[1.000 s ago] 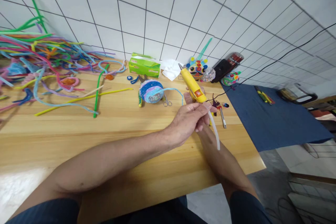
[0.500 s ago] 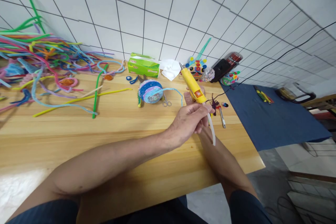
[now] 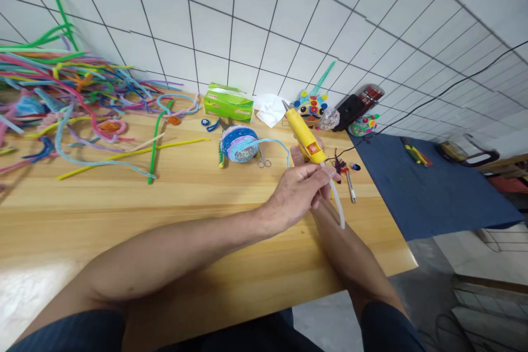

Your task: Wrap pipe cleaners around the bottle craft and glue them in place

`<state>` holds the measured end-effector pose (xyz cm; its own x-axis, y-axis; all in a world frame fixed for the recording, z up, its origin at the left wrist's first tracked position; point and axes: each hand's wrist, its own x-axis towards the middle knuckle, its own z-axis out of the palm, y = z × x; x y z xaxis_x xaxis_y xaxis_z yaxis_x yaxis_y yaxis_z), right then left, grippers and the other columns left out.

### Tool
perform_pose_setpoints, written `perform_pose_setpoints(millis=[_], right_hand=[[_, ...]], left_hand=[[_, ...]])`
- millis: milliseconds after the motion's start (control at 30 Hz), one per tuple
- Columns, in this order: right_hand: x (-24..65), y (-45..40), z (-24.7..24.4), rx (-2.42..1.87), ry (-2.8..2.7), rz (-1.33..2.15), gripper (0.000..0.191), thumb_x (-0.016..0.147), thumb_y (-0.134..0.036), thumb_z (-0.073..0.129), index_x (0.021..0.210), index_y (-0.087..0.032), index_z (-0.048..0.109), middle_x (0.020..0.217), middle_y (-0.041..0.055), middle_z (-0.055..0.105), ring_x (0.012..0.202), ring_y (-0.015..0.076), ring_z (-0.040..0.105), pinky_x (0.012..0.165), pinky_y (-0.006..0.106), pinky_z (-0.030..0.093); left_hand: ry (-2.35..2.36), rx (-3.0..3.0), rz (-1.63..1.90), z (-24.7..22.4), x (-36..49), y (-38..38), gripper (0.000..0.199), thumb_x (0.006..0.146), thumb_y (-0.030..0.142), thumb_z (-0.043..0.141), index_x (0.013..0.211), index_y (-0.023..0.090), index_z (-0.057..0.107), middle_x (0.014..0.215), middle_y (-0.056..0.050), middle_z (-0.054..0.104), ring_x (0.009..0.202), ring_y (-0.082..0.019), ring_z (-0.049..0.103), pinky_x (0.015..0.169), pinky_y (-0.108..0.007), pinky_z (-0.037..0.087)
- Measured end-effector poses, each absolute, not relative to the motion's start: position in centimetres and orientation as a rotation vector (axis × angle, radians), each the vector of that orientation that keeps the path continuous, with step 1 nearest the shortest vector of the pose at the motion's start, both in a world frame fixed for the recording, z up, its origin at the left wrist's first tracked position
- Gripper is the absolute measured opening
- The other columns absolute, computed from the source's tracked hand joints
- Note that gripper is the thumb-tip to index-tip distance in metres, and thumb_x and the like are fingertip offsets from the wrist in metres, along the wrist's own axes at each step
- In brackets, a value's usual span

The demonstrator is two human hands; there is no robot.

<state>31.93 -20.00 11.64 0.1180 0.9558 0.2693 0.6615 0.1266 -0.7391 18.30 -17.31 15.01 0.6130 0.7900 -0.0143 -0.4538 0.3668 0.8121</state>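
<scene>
A yellow hot glue gun (image 3: 306, 136) is held up over the table, its metal nozzle pointing away and to the left. My right hand (image 3: 297, 155) is wrapped round its handle and mostly hidden behind the gun and my other hand. At the gun's rear end, my left hand (image 3: 303, 187) pinches the long whitish glue stick (image 3: 339, 206), which curves down toward me. Left of the gun lies a round coil of blue and purple pipe cleaners (image 3: 239, 144), with a light blue strand trailing right. Small scissors (image 3: 264, 161) rest beside it.
Loose pipe cleaners (image 3: 94, 93) heap up at the left. Along the tiled wall stand a green tissue pack (image 3: 229, 103), white tissue (image 3: 271, 109) and a decorated figure (image 3: 311, 107). A black cord (image 3: 412, 111) runs right. A pen (image 3: 351, 187) lies near the blue cloth (image 3: 433, 187).
The view has shifted slightly, so the table things sit a little further right. Both hands keep the same hold on the glue gun and glue stick.
</scene>
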Motion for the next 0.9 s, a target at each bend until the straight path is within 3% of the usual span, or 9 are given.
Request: perform_pose_setpoints(millis=[133, 233, 333, 433, 567, 633, 800, 900], right_hand=[[31.7, -20.6, 11.8, -1.728, -1.637, 0.36, 0.034, 0.115, -0.031, 0.059, 0.104, -0.03, 0.091, 0.05, -0.0087, 0.033, 0.041, 0.0211, 0.044, 0.088, 0.053, 0.072], [30.6, -20.4, 12.0, -1.865, -1.695, 0.211, 0.047, 0.106, -0.005, 0.053, 0.111, -0.027, 0.094, 0.047, -0.0127, 0.03, 0.037, 0.0192, 0.04, 0.11, 0.05, 0.071], [29.6, -19.8, 12.4, -2.09, -1.694, 0.122, 0.065, 0.1, 0.007, 0.04, 0.126, -0.019, 0.093, 0.042, -0.0169, 0.024, 0.035, 0.0192, 0.039, 0.129, 0.047, 0.063], [29.5, -19.7, 13.0, -2.112, -1.644, 0.226, 0.064, 0.101, 0.005, 0.037, 0.128, -0.018, 0.091, 0.04, -0.0174, 0.022, 0.038, 0.0206, 0.045, 0.142, 0.047, 0.055], [30.8, -20.3, 13.7, -1.667, -1.605, 0.483, 0.036, 0.101, -0.006, 0.063, 0.083, -0.033, 0.08, 0.045, -0.014, 0.035, 0.042, 0.0168, 0.046, 0.154, 0.056, 0.043], [31.4, -20.4, 13.9, -1.542, -1.567, 0.568, 0.037, 0.097, -0.008, 0.072, 0.069, -0.033, 0.07, 0.047, -0.0125, 0.036, 0.044, 0.0153, 0.046, 0.154, 0.059, 0.041], [31.7, -20.1, 13.9, -1.519, -1.533, 0.624, 0.04, 0.102, -0.032, 0.084, 0.066, -0.036, 0.067, 0.045, -0.0108, 0.034, 0.047, 0.0181, 0.048, 0.15, 0.058, 0.049], [31.3, -20.0, 13.7, -1.51, -1.522, 0.602, 0.04, 0.105, -0.037, 0.085, 0.069, -0.037, 0.067, 0.045, -0.0106, 0.036, 0.047, 0.018, 0.045, 0.149, 0.059, 0.051]], left_hand=[[0.441, 0.849, 0.823, 15.0, 18.4, -17.5, 0.043, 0.123, 0.033, 0.071, 0.085, 0.014, 0.076, 0.068, 0.004, 0.063, 0.048, -0.004, 0.047, 0.052, -0.02, 0.033], [0.439, 0.836, 0.817, 15.0, 18.4, -17.6, 0.045, 0.123, 0.039, 0.072, 0.085, 0.014, 0.076, 0.069, 0.004, 0.064, 0.048, -0.004, 0.047, 0.053, -0.02, 0.033], [0.44, 0.831, 0.814, 15.0, 18.4, -17.6, 0.051, 0.12, 0.051, 0.08, 0.085, 0.014, 0.076, 0.069, 0.004, 0.064, 0.049, -0.004, 0.047, 0.053, -0.021, 0.033], [0.43, 0.822, 0.819, 14.9, 18.4, -17.5, 0.053, 0.118, 0.057, 0.082, 0.086, 0.014, 0.077, 0.069, 0.004, 0.064, 0.049, -0.004, 0.046, 0.053, -0.022, 0.032], [0.443, 0.81, 0.841, 14.8, 18.5, -17.4, 0.053, 0.118, 0.058, 0.082, 0.087, 0.015, 0.078, 0.068, 0.005, 0.064, 0.049, -0.004, 0.045, 0.053, -0.023, 0.032], [0.464, 0.808, 0.838, 14.8, 18.6, -17.3, 0.054, 0.118, 0.06, 0.082, 0.088, 0.016, 0.079, 0.068, 0.005, 0.063, 0.05, -0.005, 0.045, 0.054, -0.024, 0.033], [0.466, 0.807, 0.822, 15.1, 18.5, -17.4, 0.053, 0.118, 0.06, 0.081, 0.089, 0.015, 0.081, 0.068, 0.004, 0.064, 0.051, -0.005, 0.045, 0.054, -0.024, 0.032], [0.455, 0.807, 0.83, 15.0, 18.6, -17.4, 0.055, 0.117, 0.061, 0.083, 0.087, 0.015, 0.079, 0.068, 0.004, 0.064, 0.051, -0.005, 0.045, 0.055, -0.024, 0.033]])
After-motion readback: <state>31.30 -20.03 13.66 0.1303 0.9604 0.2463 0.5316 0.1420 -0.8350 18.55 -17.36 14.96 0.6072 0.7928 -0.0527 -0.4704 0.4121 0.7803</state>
